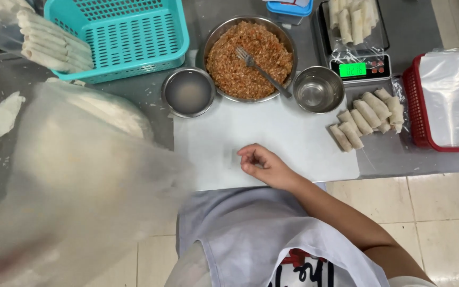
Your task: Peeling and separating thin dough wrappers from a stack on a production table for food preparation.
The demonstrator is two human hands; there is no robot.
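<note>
Your left hand, hidden, lifts a thin translucent white wrapper sheet [75, 180], blurred, filling the lower left, long axis running diagonally; grip unclear. Your right hand [261, 166] rests loosely curled, empty, on the white cutting board [304, 143].

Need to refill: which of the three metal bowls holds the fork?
The big middle bowl, full of brown filling, with the fork in it; the two smaller ones hold none.

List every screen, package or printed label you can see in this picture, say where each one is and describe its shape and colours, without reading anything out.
Scale display: top right, behind the small steel bowl; small rectangle glowing green, red buttons beside it.
Clear plastic bag: far right, lying over the red basket; see-through, whitish sheen.
Clear wrap of rolls: top left, beside the teal basket; transparent, pale rolls inside.
Apron print: bottom centre; red and black marks on white.
</note>
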